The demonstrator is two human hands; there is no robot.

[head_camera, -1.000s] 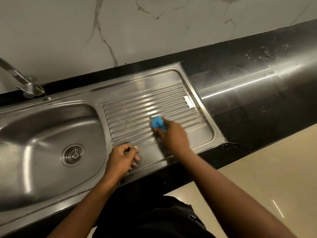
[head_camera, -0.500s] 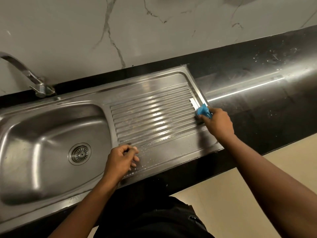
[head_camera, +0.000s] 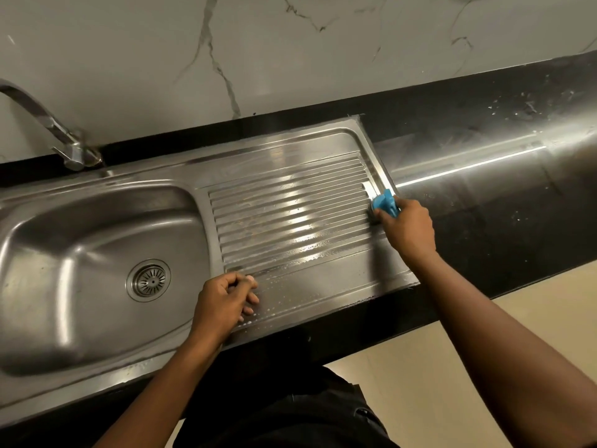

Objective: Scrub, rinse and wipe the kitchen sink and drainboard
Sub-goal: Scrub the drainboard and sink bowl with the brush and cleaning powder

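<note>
Left hand [head_camera: 223, 305] curled in a loose fist; right hand [head_camera: 408, 229], arm outstretched, grips a blue scrubber [head_camera: 384, 204].

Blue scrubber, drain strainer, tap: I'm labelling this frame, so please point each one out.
Blue scrubber [head_camera: 384, 203], head view, on its blue top beside the gripping fingers.
Drain strainer [head_camera: 148, 280], head view, on the centre of its slotted grate.
Tap [head_camera: 76, 155], head view, on its base by the wall.

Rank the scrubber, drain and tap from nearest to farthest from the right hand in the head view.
1. Scrubber, gripped in the right hand at the right edge of the drainboard.
2. Drain, in the sink, to the left.
3. Tap, far left at the back.
</note>
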